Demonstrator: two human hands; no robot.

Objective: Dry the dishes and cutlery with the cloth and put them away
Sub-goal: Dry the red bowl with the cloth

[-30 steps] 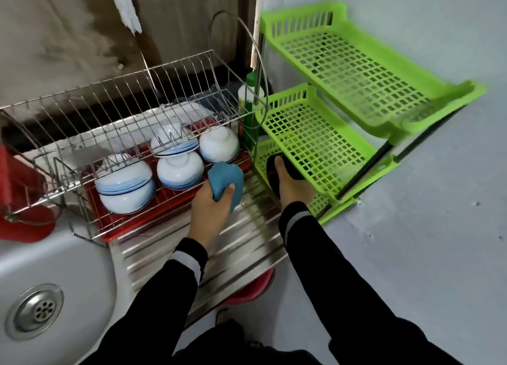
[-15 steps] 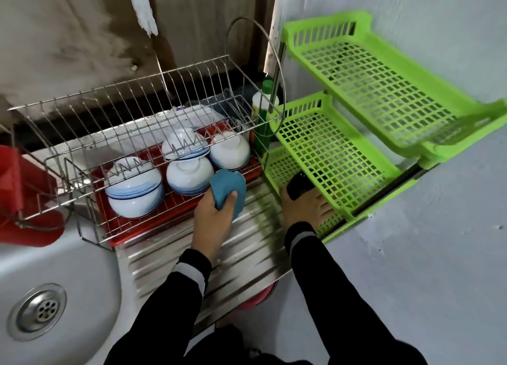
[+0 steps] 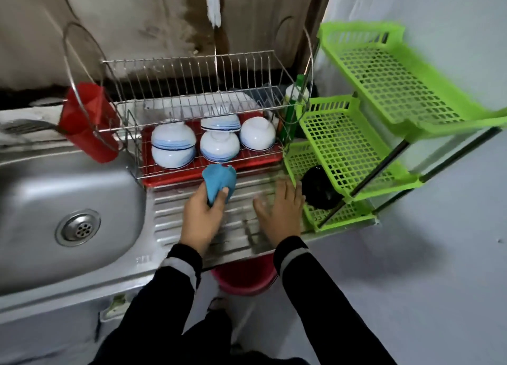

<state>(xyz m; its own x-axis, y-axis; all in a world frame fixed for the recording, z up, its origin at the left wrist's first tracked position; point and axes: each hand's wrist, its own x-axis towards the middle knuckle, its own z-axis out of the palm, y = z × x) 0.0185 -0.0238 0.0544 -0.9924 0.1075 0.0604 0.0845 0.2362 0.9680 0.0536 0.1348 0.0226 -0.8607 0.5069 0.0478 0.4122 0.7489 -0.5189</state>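
Drainboard (image 3: 170, 216): cloth (image 3: 219, 181) in curled left hand (image 3: 201, 222)

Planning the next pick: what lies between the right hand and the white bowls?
Head view: only bare drainboard, then the red tray rim before the bowls.

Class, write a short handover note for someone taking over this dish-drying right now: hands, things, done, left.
Left hand grips the blue cloth. Right hand is open and empty above the drainboard.
Done: black bowl sits on the bottom shelf of the green rack.
Left: white bowls, upturned in the wire rack, need drying and shelving.
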